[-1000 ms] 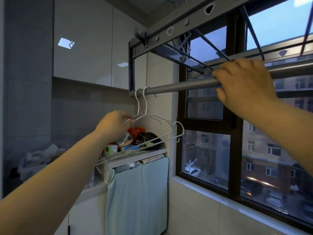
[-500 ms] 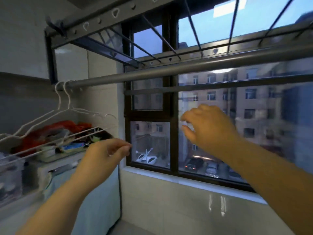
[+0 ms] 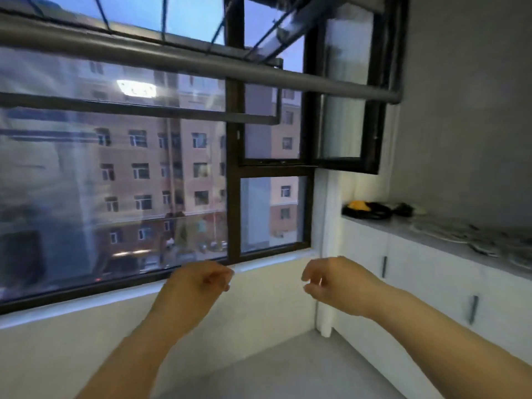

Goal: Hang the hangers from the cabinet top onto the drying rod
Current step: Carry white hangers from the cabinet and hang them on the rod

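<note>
Two hands, left [image 3: 192, 286] and right [image 3: 334, 282], loosely curled and empty, held apart low before the window sill [image 3: 264, 262], open floor [image 3: 288, 370] below. To the right, white cabinet [image 3: 431, 272] with blurred pale hangers [image 3: 466, 236] lying near its desk top's front edge. Overhead, grey drying rod [image 3: 201, 63] bare across the window, ending near the right wall.

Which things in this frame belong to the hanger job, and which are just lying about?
Job:
drying rod
white hangers on the cabinet top
left hand, empty
right hand, empty

Lying about:
yellow and black item
open window sash
</note>
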### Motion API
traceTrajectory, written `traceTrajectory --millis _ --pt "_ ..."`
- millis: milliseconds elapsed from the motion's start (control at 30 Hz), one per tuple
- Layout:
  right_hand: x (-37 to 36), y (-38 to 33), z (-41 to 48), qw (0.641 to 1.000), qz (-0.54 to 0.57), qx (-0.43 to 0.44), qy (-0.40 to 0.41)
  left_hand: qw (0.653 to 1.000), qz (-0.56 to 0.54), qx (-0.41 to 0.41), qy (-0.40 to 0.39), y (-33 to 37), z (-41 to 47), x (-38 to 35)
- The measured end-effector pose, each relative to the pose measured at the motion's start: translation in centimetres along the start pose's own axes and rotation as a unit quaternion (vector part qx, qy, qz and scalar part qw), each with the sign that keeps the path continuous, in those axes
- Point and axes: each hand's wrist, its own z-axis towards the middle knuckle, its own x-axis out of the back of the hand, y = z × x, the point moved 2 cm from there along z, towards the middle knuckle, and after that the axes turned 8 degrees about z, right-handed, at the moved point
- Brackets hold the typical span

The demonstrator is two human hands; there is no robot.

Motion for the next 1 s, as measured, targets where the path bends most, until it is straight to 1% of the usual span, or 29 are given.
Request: traceTrajectory --millis 100,200,267,367,467,567,700,767,900,1000 --pt "1.2 9.4 -2.9 0.996 0.008 -0.087 0.008 0.994 0.026 -0.063 -0.089 4.6 2.2 -9.8" --pt "2.1 17.5 -5.8 0.984 0.014 -0.17 0.04 0.984 0.028 -0.081 -0.159 8.3 4.0 -18.4" --pt "2.5 22.3 -7.6 0.973 0.027 -0.223 0.063 0.979 0.016 -0.084 -0.185 10.3 5.3 -23.6" --pt "2.7 28.7 -9.9 0.949 0.038 -0.297 0.102 0.976 0.0 -0.09 -0.2 13.1 7.1 -30.5" --pt "3.2 34.6 -10.8 0.926 0.034 -0.357 0.119 0.97 -0.008 -0.106 -0.217 15.7 9.6 -37.0" --pt "4.0 40.1 -10.2 0.913 0.023 -0.388 0.122 0.962 -0.003 -0.126 -0.24 18.3 12.9 -43.8" --pt "5.4 48.2 -7.9 0.901 0.021 -0.417 0.119 0.953 -0.01 -0.131 -0.272 22.0 17.9 -52.7" --pt "5.9 52.1 -6.8 0.891 0.021 -0.437 0.125 0.946 0.004 -0.144 -0.29 23.7 20.0 -56.6" --pt "7.3 58.8 -5.2 0.871 0.012 -0.464 0.158 0.929 0.049 -0.196 -0.31 27.0 23.8 -62.9" --pt "8.4 63.6 -4.0 0.866 -0.006 -0.473 0.161 0.916 0.077 -0.219 -0.328 28.8 26.2 -67.1"
